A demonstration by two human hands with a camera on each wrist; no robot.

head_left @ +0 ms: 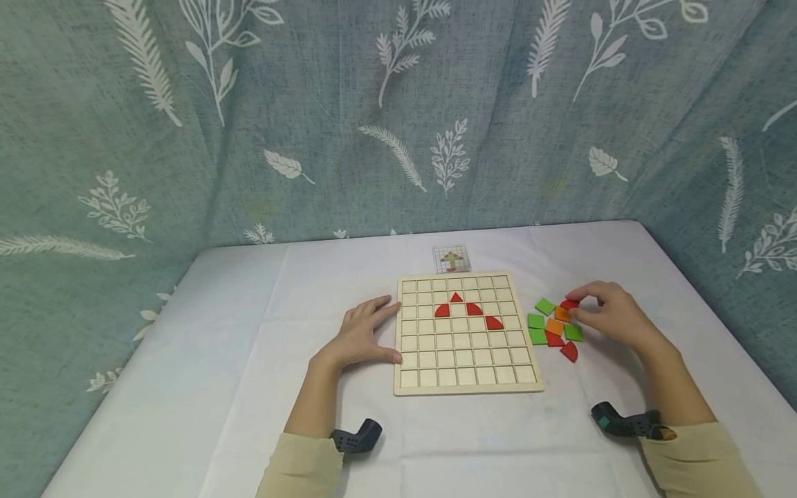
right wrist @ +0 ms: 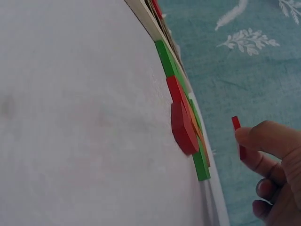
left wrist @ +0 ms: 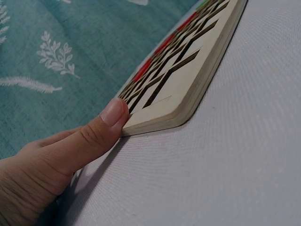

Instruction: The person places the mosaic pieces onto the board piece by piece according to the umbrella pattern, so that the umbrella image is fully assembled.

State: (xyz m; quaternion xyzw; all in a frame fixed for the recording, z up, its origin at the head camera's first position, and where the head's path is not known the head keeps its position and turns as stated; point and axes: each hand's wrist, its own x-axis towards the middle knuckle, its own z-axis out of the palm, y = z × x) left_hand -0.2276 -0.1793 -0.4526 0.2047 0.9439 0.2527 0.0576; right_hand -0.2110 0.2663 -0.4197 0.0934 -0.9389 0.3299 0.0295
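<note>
A square wooden grid board lies on the table. In its cells sit a red triangle and three red quarter-circle tiles. My left hand spreads along the board's left edge, thumb and fingertips touching it; the left wrist view shows the thumb at the front corner. Right of the board, my right hand pinches a red tile between thumb and finger, above a group of loose tiles. Fingers hide much of that tile's shape.
Loose green tiles, orange tiles and a red quarter-circle tile lie beside the board's right edge. A small pattern card rests behind the board. A patterned curtain hangs beyond the white-covered table.
</note>
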